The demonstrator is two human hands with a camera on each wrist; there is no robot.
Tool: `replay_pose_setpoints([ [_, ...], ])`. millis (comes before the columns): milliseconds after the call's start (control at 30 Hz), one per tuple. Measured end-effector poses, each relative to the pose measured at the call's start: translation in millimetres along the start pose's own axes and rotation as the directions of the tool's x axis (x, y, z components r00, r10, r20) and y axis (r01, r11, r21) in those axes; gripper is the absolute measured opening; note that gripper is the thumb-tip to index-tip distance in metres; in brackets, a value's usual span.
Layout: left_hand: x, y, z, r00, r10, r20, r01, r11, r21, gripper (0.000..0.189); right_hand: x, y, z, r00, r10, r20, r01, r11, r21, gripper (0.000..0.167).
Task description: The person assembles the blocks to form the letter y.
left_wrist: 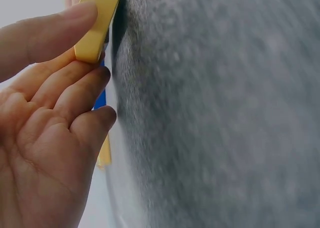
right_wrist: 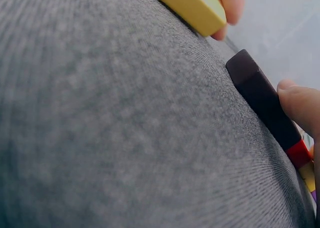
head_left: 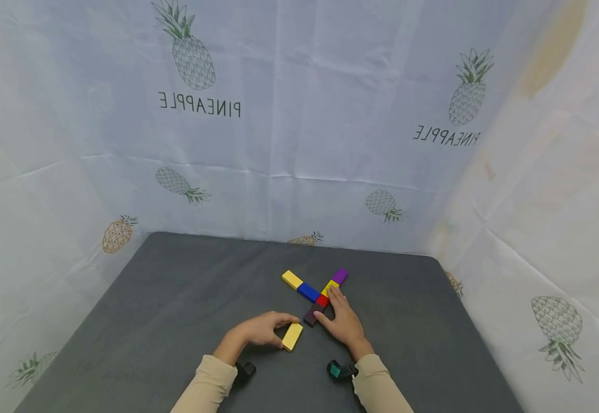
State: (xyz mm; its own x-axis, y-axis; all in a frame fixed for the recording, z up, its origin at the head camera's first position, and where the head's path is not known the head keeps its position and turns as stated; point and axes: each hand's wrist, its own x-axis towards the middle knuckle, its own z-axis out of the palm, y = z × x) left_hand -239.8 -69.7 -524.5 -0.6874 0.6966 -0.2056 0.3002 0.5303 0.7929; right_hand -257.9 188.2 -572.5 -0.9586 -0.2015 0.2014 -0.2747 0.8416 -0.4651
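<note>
Left hand (head_left: 260, 330) pinches a yellow block (head_left: 292, 336) low on the grey surface (head_left: 175, 298), just beside the dark block (head_left: 312, 314), while the right hand (head_left: 344, 322) lies flat, fingers straight, on the crossed blocks.

In the left wrist view the yellow block (left_wrist: 96, 22) runs off the top edge, and the left hand (left_wrist: 45, 138) hides its near face; a blue sliver (left_wrist: 100, 98) and a yellow sliver (left_wrist: 104, 153) behind the fingers are probably other blocks, too hidden to tell. In the right wrist view the right hand (right_wrist: 300, 105) is cut by the right edge, and the red block (right_wrist: 299, 153) shows only partly. The grey table (right_wrist: 125, 138) is blurred near the camera.
</note>
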Motion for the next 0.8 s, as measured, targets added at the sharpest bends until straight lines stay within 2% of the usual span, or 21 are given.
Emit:
replay_pose_setpoints([
  [167,5.2,1.7,0.7,1.000,0.009,-0.008,-0.009,1.000,-0.002,0.064,1.1,1,1,1.000,-0.002,0.002,0.002,1.000,-0.003,0.083],
  [800,19.5,5.6,3.1,1.000,-0.018,-0.002,0.018,0.998,0.064,0.063,1.7,-1,-1,1.000,0.015,0.005,-0.015,1.000,0.005,0.083],
])
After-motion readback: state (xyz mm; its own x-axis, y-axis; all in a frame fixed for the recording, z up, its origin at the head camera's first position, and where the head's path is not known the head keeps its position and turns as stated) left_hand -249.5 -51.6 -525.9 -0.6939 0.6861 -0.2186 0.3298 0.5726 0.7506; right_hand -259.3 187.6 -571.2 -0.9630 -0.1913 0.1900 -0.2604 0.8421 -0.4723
